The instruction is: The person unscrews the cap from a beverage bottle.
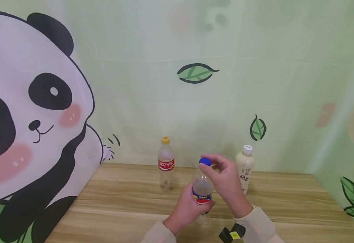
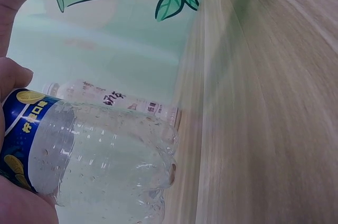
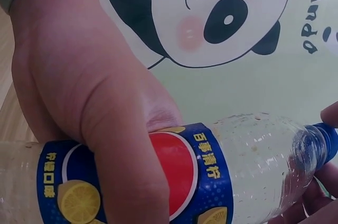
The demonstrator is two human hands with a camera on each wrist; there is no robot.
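Clear bottle (image 1: pixel 202 192) is being held upright at bench (image 1: pixel 119 202) centre, left hand (image 1: pixel 185 209) grip wrapped round the label band. Blue cap (image 1: pixel 204 161) is being pinched by right hand (image 1: pixel 225 184) fingertips. Nearly empty: likely light, thin-walled, crushable. Label band is judged stiffest. Two bottles are standing at 11 and 1 o'clock.

Clear plastic bottle (image 1: pixel 202 192), blue-and-red label, blue cap (image 1: pixel 204 161) fitted; held upright above the wooden table, nearly empty.
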